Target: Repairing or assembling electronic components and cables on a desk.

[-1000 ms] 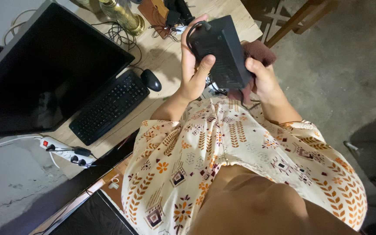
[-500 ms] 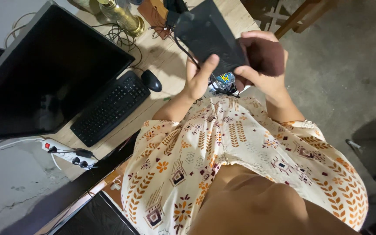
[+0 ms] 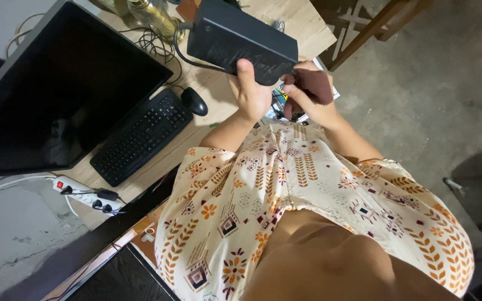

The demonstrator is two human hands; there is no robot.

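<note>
Left hand (image 3: pixel 252 95) grips the black power adapter (image 3: pixel 241 40) from below, thumb pressed on its face. Right hand (image 3: pixel 308 97) clutches a dark cloth (image 3: pixel 314 86) just beside the adapter's end.

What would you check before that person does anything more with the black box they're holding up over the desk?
1. Left hand grips the black box, thumb on its face: ok.
2. Right hand holds the dark cloth against the box's lower edge: ok.
3. Box cable free of the tangled wires on the desk: cannot tell.
4. Bottle close beside the box could get knocked: not ok.
5. Mouse and keyboard lie apart from the box: ok.
6. Far side of the box hidden from the camera: cannot tell.
</note>
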